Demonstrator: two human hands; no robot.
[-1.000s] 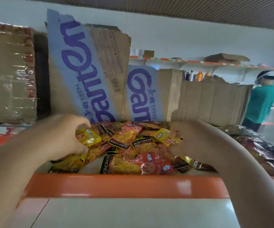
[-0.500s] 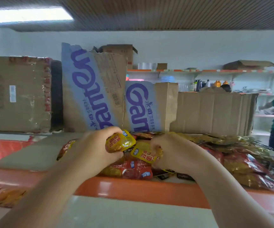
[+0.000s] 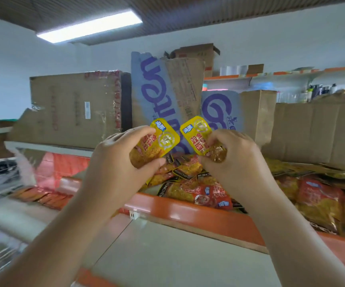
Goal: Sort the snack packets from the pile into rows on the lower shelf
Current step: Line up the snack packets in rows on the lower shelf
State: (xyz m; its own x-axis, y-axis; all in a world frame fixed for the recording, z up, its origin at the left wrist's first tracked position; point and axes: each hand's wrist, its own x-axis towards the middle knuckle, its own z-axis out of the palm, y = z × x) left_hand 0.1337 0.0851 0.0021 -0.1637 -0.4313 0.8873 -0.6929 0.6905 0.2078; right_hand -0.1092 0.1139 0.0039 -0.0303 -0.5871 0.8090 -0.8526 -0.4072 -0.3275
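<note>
Two yellow packets held up over the pile, one in each hand

The left hand [image 3: 117,160] pinches the left packet [image 3: 157,141] between thumb and curled fingers at its lower end; the right hand [image 3: 236,162] grips the right packet [image 3: 198,135] the same way. Both packets stand on end, and their tops lean in toward each other, close but apart. They are flat, glossy film pouches with rounded corners and a clear lower part showing brown snack. They look light and crinkly. The pile [image 3: 192,183] lies just under the hands, behind the shelf's orange lip [image 3: 188,212]. The lower shelf [image 3: 12,216] lies down and to the left, where a row of orange packets [image 3: 43,198] sits, so the left hand is likely the nearer one. Cardboard boxes [image 3: 74,108] stand behind.
</note>
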